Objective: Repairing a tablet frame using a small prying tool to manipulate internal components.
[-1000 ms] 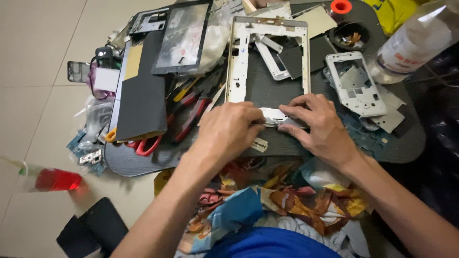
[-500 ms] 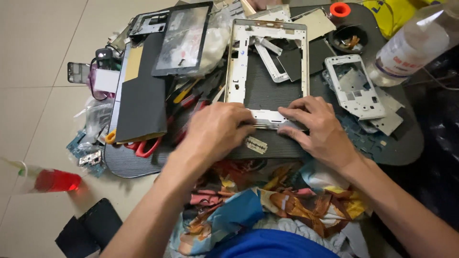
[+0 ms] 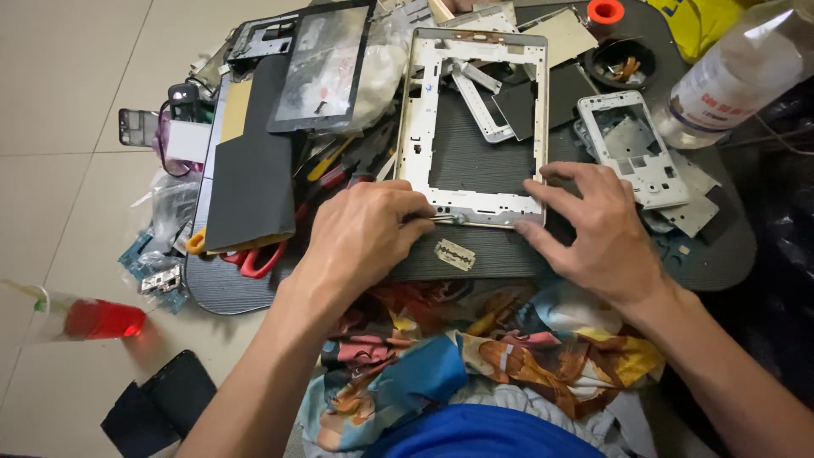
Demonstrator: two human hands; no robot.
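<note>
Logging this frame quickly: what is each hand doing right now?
Left hand: closed on a thin metal tool at the tablet frame.
Right hand: open, fingers spread, pressing the frame's lower right corner.

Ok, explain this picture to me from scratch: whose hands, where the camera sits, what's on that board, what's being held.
There is no machine here: a person works with bare hands, and the camera sits on their head, looking down. The left hand pinches a thin metal tool, probably tweezers, against the bottom edge of a large pale metal frame. The right hand presses its fingertips on the frame's lower right corner. All this lies on a dark round board on the floor. Beside the hands lies a razor blade. Around it are a smaller white frame, a dark glass panel, red-handled scissors and a plastic bottle.
</note>
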